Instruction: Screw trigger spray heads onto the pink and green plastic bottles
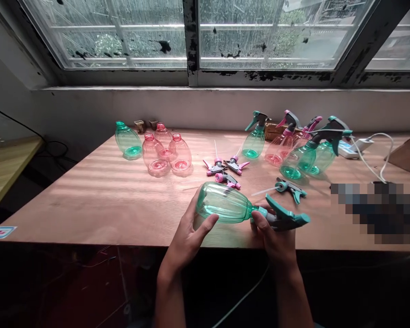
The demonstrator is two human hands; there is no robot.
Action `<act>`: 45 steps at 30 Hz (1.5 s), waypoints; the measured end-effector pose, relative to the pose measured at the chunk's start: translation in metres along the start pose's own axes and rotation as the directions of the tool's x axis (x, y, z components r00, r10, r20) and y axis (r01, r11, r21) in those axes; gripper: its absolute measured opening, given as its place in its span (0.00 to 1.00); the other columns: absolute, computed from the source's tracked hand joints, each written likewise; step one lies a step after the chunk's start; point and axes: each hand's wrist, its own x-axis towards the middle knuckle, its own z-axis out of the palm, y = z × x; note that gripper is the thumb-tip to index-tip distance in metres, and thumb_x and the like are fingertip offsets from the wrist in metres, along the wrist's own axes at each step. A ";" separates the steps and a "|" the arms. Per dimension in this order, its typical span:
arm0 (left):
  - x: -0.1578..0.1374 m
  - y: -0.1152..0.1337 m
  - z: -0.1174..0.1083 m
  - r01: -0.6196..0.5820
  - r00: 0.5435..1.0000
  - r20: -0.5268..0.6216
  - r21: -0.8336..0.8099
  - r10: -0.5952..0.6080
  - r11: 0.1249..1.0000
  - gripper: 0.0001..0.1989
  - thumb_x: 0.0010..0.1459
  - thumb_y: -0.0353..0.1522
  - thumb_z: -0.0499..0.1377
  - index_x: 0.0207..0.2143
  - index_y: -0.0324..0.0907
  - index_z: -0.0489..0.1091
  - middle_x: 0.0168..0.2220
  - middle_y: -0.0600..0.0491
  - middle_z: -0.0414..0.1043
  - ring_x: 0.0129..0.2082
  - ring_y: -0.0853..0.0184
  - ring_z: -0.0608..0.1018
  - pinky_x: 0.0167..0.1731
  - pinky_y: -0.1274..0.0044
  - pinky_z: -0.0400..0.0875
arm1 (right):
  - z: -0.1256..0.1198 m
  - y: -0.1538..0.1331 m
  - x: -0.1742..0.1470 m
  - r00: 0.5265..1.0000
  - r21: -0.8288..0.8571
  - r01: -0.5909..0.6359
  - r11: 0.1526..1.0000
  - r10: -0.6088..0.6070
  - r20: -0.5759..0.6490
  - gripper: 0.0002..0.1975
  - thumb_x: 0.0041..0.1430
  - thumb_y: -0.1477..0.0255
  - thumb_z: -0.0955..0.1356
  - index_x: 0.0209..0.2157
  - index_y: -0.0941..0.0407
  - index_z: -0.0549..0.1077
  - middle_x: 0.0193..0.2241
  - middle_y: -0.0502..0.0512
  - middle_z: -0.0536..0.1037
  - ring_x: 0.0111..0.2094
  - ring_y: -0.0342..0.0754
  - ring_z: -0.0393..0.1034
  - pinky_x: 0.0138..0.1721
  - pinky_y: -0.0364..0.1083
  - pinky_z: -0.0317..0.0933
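A clear green spray bottle point(225, 202) lies sideways in the air over the table's front edge, its base to the left. My left hand point(191, 230) is wrapped round the base end, thumb along the near side. At the neck, my right hand point(276, 239) pinches the collar of the grey and teal spray head point(287, 218), which sits on the bottle's mouth. How tightly it is screwed on, I cannot tell. Just beyond lie a loose teal spray head point(292, 189) with a clear tube and several pink spray heads point(227, 178).
Several pink bottles point(158, 157) and a green bottle point(128, 141) without heads stand at the back left. Bottles with spray heads point(254, 141) stand at the back right, near a white power strip point(350, 148) with cables. A blurred dark patch point(379, 212) covers the right side.
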 end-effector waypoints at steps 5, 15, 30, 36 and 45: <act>0.001 0.001 0.002 0.020 1.000 -0.015 0.035 -0.020 0.999 0.31 0.69 0.41 0.60 0.71 0.53 0.57 0.71 0.52 0.61 0.71 0.57 0.63 0.71 0.66 0.55 | 0.000 -0.002 -0.002 1.000 -0.053 0.022 0.998 -0.023 -0.009 0.11 0.60 0.65 0.77 0.37 0.55 0.75 0.18 0.45 0.75 0.17 0.43 0.67 0.20 0.43 0.62; -0.001 -0.006 -0.002 -0.014 0.999 0.046 -0.018 0.014 1.000 0.37 0.65 0.36 0.65 0.72 0.53 0.53 0.74 0.52 0.56 0.74 0.59 0.56 0.73 0.67 0.50 | -0.001 -0.002 0.001 0.998 0.064 -0.029 0.998 0.032 -0.049 0.12 0.61 0.62 0.77 0.37 0.54 0.75 0.21 0.44 0.74 0.17 0.40 0.65 0.20 0.41 0.60; -0.005 -0.003 0.000 0.084 0.992 -0.088 -0.056 -0.089 0.995 0.29 0.63 0.50 0.63 0.57 0.44 0.62 0.60 0.43 0.71 0.63 0.52 0.72 0.63 0.62 0.64 | -0.008 0.006 -0.002 0.994 0.056 -0.104 0.993 0.105 -0.011 0.15 0.54 0.61 0.79 0.37 0.54 0.77 0.21 0.48 0.75 0.19 0.45 0.68 0.20 0.44 0.63; -0.004 -0.008 -0.001 0.101 0.995 -0.020 -0.060 -0.102 0.993 0.27 0.65 0.44 0.64 0.60 0.47 0.61 0.62 0.43 0.70 0.63 0.54 0.72 0.63 0.62 0.66 | -0.005 0.004 -0.001 0.998 0.121 -0.051 0.991 0.054 -0.020 0.12 0.59 0.62 0.77 0.36 0.54 0.77 0.24 0.46 0.73 0.20 0.40 0.65 0.20 0.41 0.60; -0.003 -0.012 -0.002 0.047 0.998 0.031 -0.032 -0.046 0.998 0.29 0.63 0.40 0.67 0.60 0.52 0.58 0.65 0.48 0.68 0.66 0.57 0.70 0.65 0.64 0.63 | -0.001 0.000 0.004 0.994 0.253 -0.050 0.966 0.072 -0.079 0.14 0.56 0.61 0.79 0.36 0.53 0.76 0.25 0.45 0.73 0.19 0.39 0.66 0.17 0.38 0.59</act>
